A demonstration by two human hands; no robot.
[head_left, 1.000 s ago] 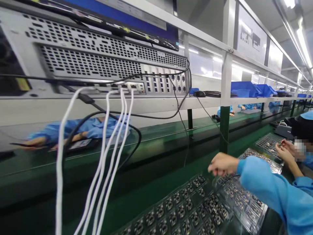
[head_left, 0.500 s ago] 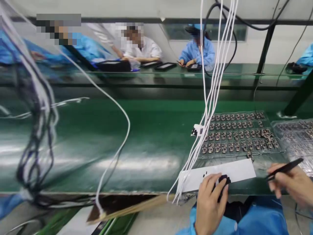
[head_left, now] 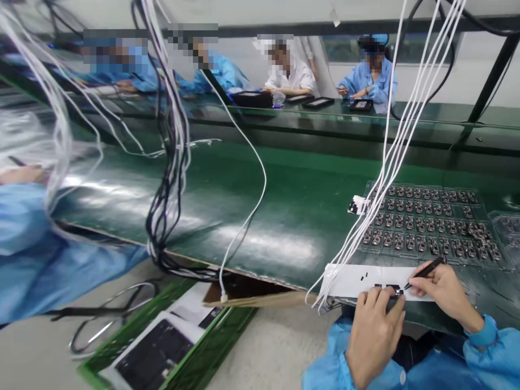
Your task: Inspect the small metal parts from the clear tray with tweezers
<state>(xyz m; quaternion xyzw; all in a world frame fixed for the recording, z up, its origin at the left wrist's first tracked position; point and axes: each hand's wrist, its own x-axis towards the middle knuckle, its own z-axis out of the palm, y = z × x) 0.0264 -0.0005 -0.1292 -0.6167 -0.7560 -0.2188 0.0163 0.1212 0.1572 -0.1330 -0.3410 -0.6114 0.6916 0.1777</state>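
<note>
Near the front edge of the green tabletop (head_left: pixel 304 189), a white sheet (head_left: pixel 349 287) is bearing black pieces (head_left: pixel 393 286), seemingly unfinished; the right hand (head_left: pixel 447 290) is gripping tweezers (head_left: pixel 430 268), the left hand (head_left: pixel 376 330) is resting there, pinch unclear.

Low and right of center, the wearer's left hand (head_left: pixel 376 327) reaches forward, back of the hand up, fingers slightly bent and fingertips lowered. The right hand (head_left: pixel 441 284) sits near it, angled inward — thumb and fingers drawn together in a firm pinch. Its wrist (head_left: pixel 473 319) is bare, the forearm (head_left: pixel 498 349) behind it blue-sleeved.
</note>
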